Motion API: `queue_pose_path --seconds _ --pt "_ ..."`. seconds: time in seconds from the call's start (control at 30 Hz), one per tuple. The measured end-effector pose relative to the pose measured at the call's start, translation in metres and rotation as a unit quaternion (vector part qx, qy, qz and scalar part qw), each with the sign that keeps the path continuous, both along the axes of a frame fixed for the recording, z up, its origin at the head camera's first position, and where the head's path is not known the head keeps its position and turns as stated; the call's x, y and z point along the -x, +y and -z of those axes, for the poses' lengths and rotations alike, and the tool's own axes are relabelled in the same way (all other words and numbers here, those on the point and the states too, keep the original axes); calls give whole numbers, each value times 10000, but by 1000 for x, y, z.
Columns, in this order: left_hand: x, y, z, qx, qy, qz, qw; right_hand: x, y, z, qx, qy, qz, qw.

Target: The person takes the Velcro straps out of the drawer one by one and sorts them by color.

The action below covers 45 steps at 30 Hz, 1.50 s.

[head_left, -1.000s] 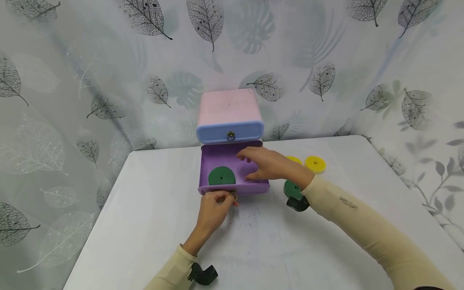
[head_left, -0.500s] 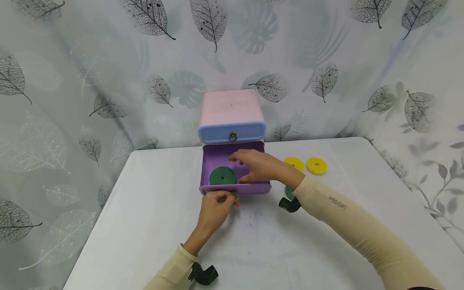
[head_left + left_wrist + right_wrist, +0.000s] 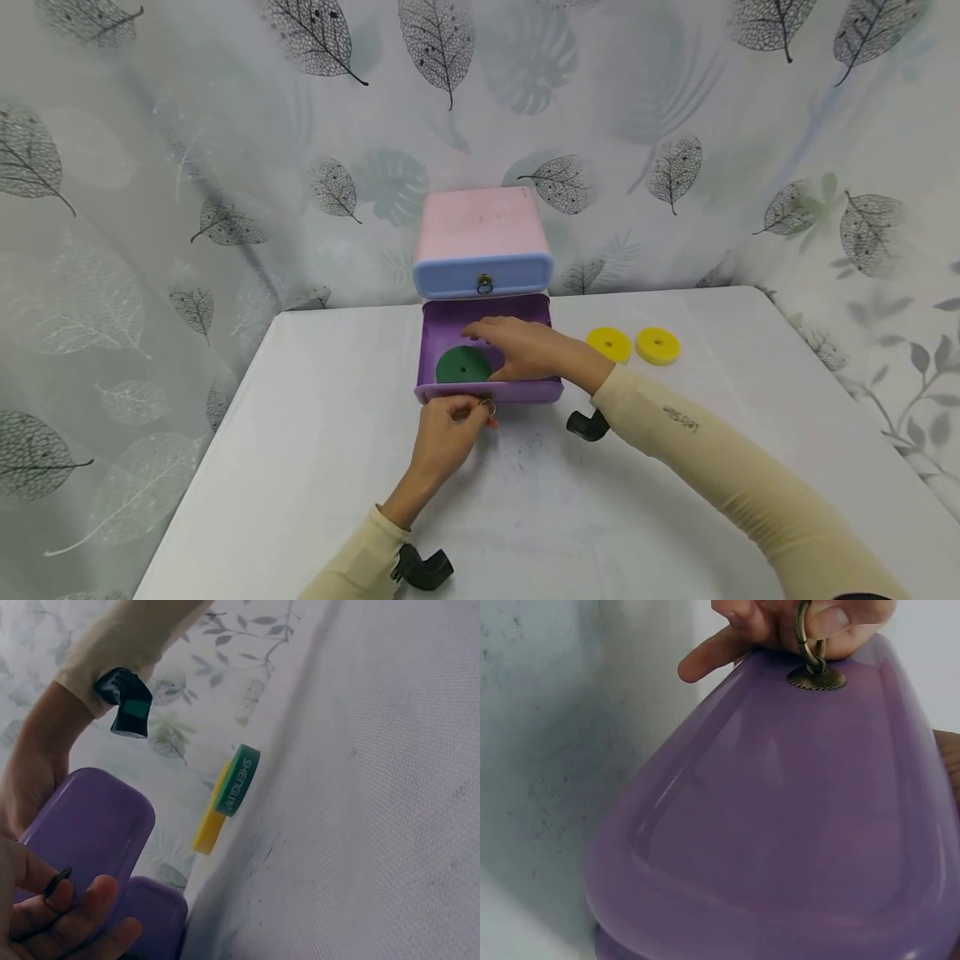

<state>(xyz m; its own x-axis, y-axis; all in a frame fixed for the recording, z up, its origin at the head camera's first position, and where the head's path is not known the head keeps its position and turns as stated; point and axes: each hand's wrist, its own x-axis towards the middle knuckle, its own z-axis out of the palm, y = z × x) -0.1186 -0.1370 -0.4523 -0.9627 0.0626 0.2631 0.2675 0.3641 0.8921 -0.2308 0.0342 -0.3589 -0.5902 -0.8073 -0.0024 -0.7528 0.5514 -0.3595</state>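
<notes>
A purple drawer (image 3: 525,392) is pulled out below a blue drawer front. In the head view my left hand (image 3: 447,435) pinches the brass ring pull (image 3: 801,630) at the middle of its front. Inside the drawer, on the left, lies a green disc (image 3: 457,367) with a small centre hole. My right hand (image 3: 525,348) reaches in from the right, fingers spread and bent loosely, its thumb close to the disc's right edge. In the right wrist view the drawer front hides most of that hand.
The pink-topped cabinet (image 3: 480,221) with its blue drawer (image 3: 446,277) stands against a leaf-patterned backdrop. Right of it on the white table (image 3: 315,400) lie a yellow disc (image 3: 606,342) and another yellow disc (image 3: 657,346). A second green disc (image 3: 240,780) shows in the left wrist view.
My right hand has moved left and slightly down inside the drawer, closer to the green disc. The left hand keeps its hold on the ring pull.
</notes>
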Motion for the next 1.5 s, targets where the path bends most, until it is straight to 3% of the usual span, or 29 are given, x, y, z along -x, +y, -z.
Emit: queue_pose_path --seconds 0.4,1.0,1.5 --pt "-1 1 0 -55 15 30 10000 6 -10 6 -154 -169 -161 9996" --pt "0 1 -1 -31 99 -8 9999 9 -21 14 -188 9 -163 9997" --pt "0 -1 -3 -77 247 25 9997 11 -25 16 -79 194 283 9994"
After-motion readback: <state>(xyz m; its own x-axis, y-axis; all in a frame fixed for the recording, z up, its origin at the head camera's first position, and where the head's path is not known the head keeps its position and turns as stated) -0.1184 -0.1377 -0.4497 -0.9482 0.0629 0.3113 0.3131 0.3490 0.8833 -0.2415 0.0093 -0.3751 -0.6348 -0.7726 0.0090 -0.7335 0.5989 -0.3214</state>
